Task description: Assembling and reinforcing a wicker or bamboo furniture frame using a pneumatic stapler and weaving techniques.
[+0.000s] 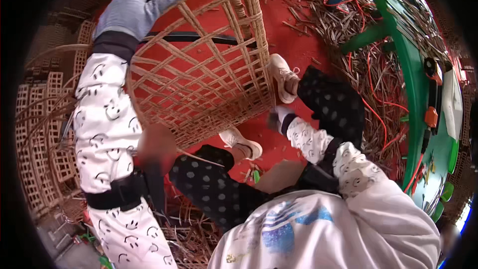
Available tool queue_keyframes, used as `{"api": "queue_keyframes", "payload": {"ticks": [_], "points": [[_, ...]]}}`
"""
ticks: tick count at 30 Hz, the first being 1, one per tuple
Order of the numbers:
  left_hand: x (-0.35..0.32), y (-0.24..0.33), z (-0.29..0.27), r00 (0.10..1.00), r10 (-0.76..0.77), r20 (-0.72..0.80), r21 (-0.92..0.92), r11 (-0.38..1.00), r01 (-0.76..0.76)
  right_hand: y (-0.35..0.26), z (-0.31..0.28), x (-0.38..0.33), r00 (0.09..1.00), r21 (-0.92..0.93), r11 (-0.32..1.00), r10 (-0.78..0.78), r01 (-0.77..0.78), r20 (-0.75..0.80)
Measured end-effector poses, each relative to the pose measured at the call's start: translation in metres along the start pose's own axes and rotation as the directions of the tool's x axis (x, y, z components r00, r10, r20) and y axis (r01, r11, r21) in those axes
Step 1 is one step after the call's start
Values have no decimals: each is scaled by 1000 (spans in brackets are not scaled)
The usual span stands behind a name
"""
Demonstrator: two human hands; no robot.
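Note:
A large tan wicker basket point(196, 100) with an open diagonal lattice stands tilted in front of me, between my legs and beyond. My left hand point(130, 12), in a grey-blue glove, is closed on its upper left edge, the thumb pointing right along the rim. Something small and black shows beside that thumb; its kind is unclear. My right hand point(283, 118), also gloved, is low beside the basket's lower right corner. Its fingers are dark and smeared, so their grip cannot be made out. Through the lattice a long black strip point(199, 37) shows.
At right stands a green bench point(406, 94) with an orange-and-black hand tool point(432, 92) on it. Heaps of cut cane scraps point(343, 35) and a red-orange cord point(376, 112) lie beside it on the red floor point(294, 0). Several woven lattice pieces point(42, 134) stand at left.

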State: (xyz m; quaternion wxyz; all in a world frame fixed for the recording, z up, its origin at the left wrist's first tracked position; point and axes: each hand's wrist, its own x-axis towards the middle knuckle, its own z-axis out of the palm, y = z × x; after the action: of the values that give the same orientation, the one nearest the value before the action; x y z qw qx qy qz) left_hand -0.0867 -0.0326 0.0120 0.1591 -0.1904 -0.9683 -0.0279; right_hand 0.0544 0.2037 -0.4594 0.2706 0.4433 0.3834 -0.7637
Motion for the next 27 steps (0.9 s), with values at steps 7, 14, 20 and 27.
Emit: {"api": "queue_keyframes", "payload": {"ticks": [7,14,20,27], "points": [[9,47,94,961,-48,274,-7,999,52,89,-69,85,955,176,940,296,-291,-2],[18,-13,178,927,-30,375,-74,995,62,70,-6,86,927,516,775,351,-366,131],[22,-12,199,923,-26,385,-161,982,95,65,4,86,926,673,636,258,-378,276],[14,-10,187,945,-39,325,-241,963,123,69,3,98,936,702,630,309,-333,167]]}}
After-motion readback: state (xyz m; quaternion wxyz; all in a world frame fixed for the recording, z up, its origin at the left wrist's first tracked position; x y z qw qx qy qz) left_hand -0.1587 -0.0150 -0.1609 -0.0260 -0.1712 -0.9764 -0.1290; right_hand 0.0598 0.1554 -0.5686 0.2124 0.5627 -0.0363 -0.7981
